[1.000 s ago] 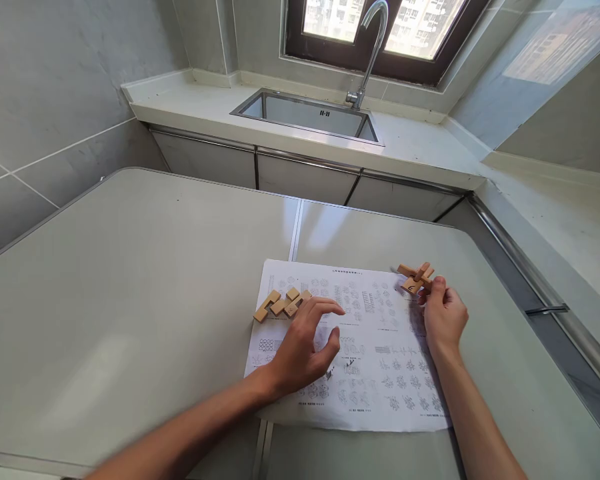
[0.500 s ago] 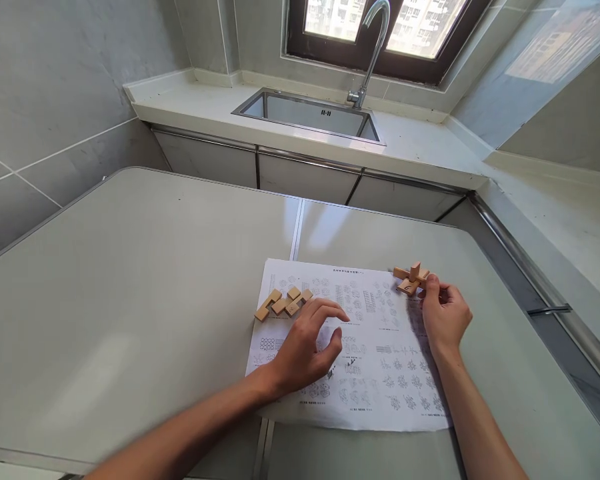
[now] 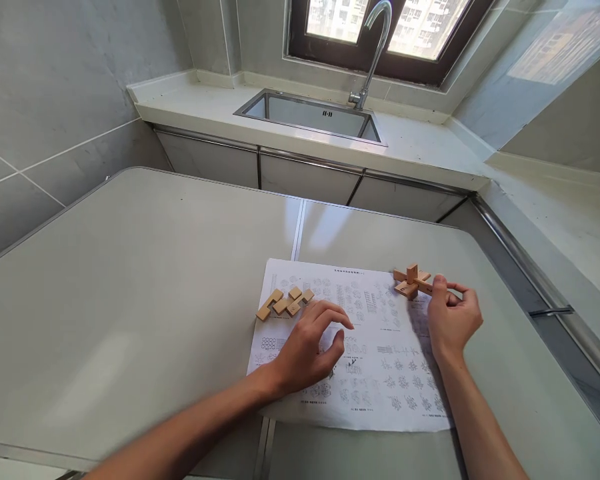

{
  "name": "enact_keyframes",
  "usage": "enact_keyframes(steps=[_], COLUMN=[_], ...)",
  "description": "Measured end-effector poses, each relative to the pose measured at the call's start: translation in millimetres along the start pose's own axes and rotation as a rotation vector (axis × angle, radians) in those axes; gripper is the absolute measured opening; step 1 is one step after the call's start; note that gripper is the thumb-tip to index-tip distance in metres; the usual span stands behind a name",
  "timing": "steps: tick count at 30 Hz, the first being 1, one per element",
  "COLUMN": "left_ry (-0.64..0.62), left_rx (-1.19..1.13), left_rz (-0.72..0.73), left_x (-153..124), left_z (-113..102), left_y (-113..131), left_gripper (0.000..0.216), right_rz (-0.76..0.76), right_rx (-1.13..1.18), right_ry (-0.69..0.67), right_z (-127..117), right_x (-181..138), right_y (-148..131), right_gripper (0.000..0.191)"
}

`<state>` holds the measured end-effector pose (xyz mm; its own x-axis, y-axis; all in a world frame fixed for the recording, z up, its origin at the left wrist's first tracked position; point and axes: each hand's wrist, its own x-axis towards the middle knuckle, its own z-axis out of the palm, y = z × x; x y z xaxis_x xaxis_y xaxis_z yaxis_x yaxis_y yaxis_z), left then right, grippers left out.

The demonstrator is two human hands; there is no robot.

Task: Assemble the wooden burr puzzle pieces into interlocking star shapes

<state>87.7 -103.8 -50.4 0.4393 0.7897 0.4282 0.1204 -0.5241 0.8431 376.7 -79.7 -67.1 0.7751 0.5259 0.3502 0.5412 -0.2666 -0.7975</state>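
At the left edge of the printed instruction sheet (image 3: 380, 393), a cluster of loose notched wooden blocks (image 3: 285, 303) is lying flat, the pieces touching one another; just right of them the left hand (image 3: 307, 347) is resting on the paper, fingers loosely curled and gripping nothing, its fingertips near the blocks but apart from them; further right, at the sheet's far right corner, the wooden cross puzzle (image 3: 411, 281) is sitting on or just above the paper, I cannot tell which; the right hand (image 3: 453, 320) is pinching the end of one of its bars between thumb and forefinger; the puzzle is looking light, rigid and smooth, and its interlocked bars are likely sliding apart easily, so clasping it around the crossing is seeming safer than holding one bar end; the grey folding table (image 3: 130, 280) is bearing it all
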Motion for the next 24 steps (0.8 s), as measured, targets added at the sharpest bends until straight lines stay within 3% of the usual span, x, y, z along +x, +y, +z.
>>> enact_keyframes(steps=[5, 15, 19, 24], left_ry=[-0.006, -0.045, -0.089, -0.118], left_rx=[0.012, 0.16, 0.329, 0.433], left_rz=[0.01, 0.127, 0.24, 0.15], left_x=[0.3, 2.0, 14.1, 26.3], left_z=[-0.8, -3.7, -25.5, -75.3], left_y=[0.9, 2.8, 2.2, -9.2], left_gripper=[0.02, 0.023, 0.024, 0.024], right_rz=[-0.085, -0.523, -0.565, -0.561], right_rx=[0.114, 0.144, 0.126, 0.111], right_ry=[0.058, -0.441, -0.648, -0.759], right_z=[-2.7, 5.5, 10.8, 15.5], right_x=[-10.9, -55.4, -62.4, -65.1], right_y=[-5.2, -21.0, -23.7, -24.7], right_gripper=[0.028, 0.034, 0.035, 0.037])
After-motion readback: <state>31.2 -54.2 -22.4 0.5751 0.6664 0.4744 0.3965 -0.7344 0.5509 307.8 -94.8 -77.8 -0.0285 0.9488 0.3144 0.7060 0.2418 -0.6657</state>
